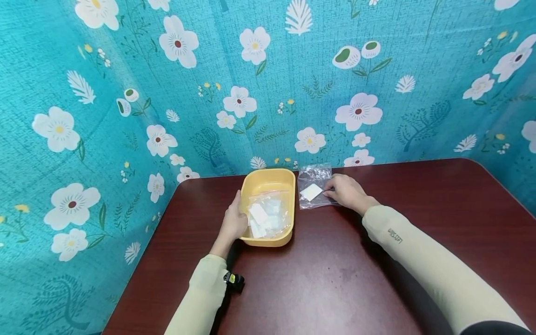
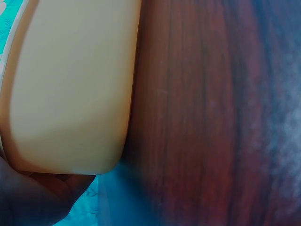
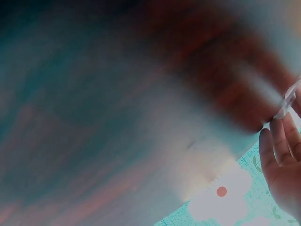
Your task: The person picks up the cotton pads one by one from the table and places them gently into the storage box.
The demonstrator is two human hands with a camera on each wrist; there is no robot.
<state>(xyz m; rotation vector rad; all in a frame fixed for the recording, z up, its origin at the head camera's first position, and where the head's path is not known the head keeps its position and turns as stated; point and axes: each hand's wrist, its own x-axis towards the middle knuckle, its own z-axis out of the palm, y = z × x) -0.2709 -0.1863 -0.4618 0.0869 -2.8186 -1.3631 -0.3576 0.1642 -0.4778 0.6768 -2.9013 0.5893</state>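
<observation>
My left hand [image 1: 232, 224] grips the left side of a yellow plastic bin [image 1: 271, 242]; in the left wrist view its fingers [image 2: 75, 184] curl round the bin's wall. Inside the bin lie several clear zip bags [image 1: 274, 211] with white pieces in them. To the right of the bin, a clear plastic bag [image 1: 316, 173] lies flat on the table with a white square piece [image 1: 311, 191] showing in it. The fingertips of my right hand [image 1: 346, 191] pinch this bag's right edge. In the right wrist view, crinkled plastic shows at those fingers [image 3: 277, 141].
The dark red-brown wooden table [image 1: 335, 279] ends at the back against a blue flowered curtain [image 1: 268, 93], which also hangs along the left side. A small black device [image 1: 234, 280] is strapped at my left wrist.
</observation>
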